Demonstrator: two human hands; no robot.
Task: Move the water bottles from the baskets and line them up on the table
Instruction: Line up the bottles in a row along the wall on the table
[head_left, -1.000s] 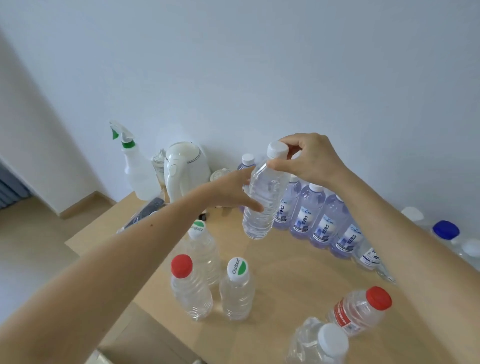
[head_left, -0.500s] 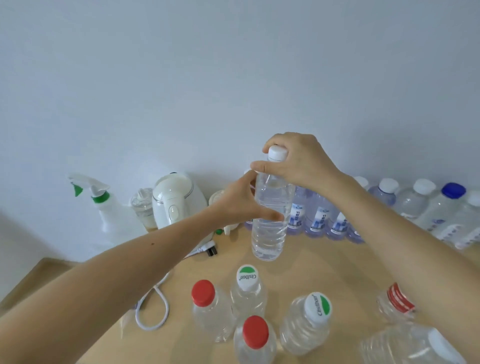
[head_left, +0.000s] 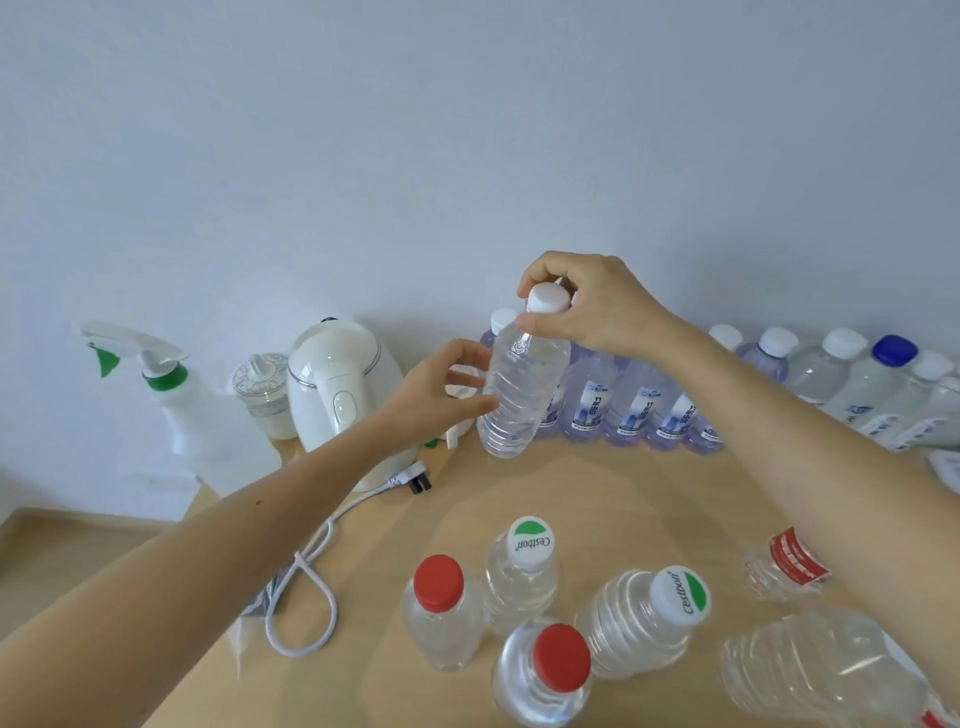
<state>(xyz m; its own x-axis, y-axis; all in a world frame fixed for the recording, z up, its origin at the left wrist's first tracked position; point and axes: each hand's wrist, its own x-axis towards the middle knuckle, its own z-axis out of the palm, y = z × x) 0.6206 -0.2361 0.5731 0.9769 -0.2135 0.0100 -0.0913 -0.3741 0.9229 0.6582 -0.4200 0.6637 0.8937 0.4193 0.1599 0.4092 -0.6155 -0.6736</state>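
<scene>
- Though leaning slightly right, the clear ribbed plastic water bottle (head_left: 519, 387) hangs cap-up below the grip of the right hand (head_left: 592, 312), which pinches its cap.
- Left hand (head_left: 441, 395), spread, touches its side.

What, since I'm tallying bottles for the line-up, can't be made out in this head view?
Head view:
- Baskets: none in frame.
- Back row: some bottles hidden behind the held bottle and right hand; far end cut off by the right edge.
- Red-labelled bottle: cap hidden by the right forearm.
- Lying bottle: cut by the bottom edge.
- Left hand: gripping or merely touching, unclear.
</scene>
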